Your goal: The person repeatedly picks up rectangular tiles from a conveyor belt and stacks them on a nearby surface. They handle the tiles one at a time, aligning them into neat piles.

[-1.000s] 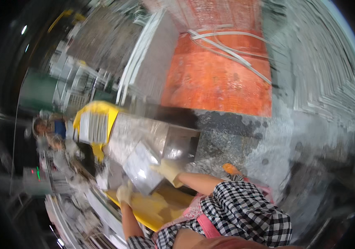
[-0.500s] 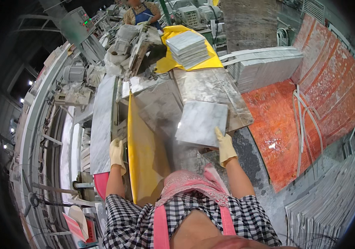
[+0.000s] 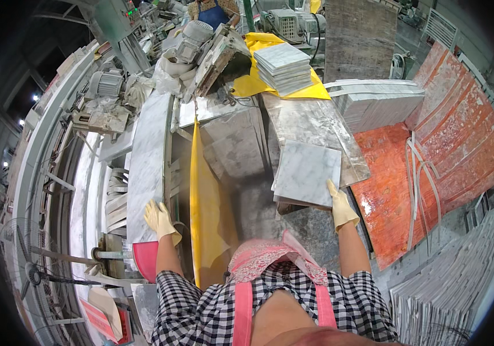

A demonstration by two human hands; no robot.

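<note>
Both my hands wear pale cream gloves. My left hand (image 3: 161, 221) lies open, fingers spread, on the near end of a long grey-white marble strip (image 3: 150, 144). At the right, my right hand (image 3: 344, 209) grips the near right corner of a square marble tile (image 3: 307, 173), its thumb along the edge and the other fingers partly hidden. Under that tile, the edge of at least one more piece shows at the left. The tile rests by the near end of a worn, whitish-stained board (image 3: 316, 124).
A yellow sheet (image 3: 201, 202) hangs between my arms. Stacked marble tiles (image 3: 284, 66) sit on yellow cloth beyond the board. To the right are an orange-red sheet (image 3: 385, 190), strapped slabs (image 3: 380, 106) and upright thin slabs (image 3: 443, 288). Motors (image 3: 108, 83) and a co-worker (image 3: 215, 14) are farther off.
My left hand has come away from beside the yellow sheet onto the marble strip, its fingers now spread. My right hand and the tile have shifted slightly right. The whole view has turned a little.
</note>
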